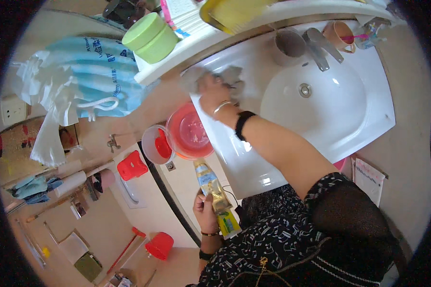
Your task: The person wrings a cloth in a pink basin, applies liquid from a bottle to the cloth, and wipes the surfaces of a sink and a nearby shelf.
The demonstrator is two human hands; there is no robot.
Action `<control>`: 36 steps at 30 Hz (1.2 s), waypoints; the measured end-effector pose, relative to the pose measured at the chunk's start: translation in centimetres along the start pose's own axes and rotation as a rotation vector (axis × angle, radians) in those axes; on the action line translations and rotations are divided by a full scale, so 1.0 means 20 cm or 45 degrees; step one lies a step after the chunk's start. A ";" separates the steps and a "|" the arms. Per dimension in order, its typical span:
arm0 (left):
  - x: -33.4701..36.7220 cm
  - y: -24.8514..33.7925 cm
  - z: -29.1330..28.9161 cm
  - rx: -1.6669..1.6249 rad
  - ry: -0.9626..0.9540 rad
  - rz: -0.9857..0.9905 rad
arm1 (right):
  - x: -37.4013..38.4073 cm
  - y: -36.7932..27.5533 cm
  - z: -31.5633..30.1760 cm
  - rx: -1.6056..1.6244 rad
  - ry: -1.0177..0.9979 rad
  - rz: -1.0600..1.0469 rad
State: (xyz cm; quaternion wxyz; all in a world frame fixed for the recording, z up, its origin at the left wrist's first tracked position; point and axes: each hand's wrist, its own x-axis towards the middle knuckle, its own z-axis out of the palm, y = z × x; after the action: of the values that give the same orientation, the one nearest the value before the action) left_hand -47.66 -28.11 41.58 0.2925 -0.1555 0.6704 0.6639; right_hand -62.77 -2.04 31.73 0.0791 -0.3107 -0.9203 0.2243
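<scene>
My right hand [214,93] reaches to the far left corner of the white sink [285,107], its fingers closed over a grey cloth [233,76] pressed to the ledge. That cloth looks blurred, and part of it is hidden under my fingers. Lower down, beside the sink's left edge, my left hand [206,214] is closed around a gold and blue squeeze tube [209,184]. A yellow-green tube [229,224] sits at the lower end of the gold one, by the same hand.
A grey cup [289,47], a faucet [321,50] and an orange mug [337,36] stand along the sink's back. Above hangs a shelf [177,55] bearing a green round container [150,38]. Left of the sink are a red basin [189,131] and a hanging blue-white bag [98,71].
</scene>
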 end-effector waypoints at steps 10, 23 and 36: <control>0.26 0.23 0.33 0.095 0.005 0.278 | -0.88 0.37 -0.28 0.002 -0.585 -0.664; 0.85 0.17 0.74 1.436 0.078 1.115 | 0.04 0.60 -0.35 0.156 0.118 0.125; 0.95 0.06 0.79 1.505 0.146 1.026 | -1.04 0.60 -0.49 0.152 -0.572 -0.202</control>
State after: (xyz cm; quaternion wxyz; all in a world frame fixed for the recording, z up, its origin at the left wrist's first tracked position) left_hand -60.37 -9.03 32.00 0.0242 0.2539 0.9374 0.2371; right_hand -37.10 -2.60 34.76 -0.0922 -0.1747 -0.9214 0.3348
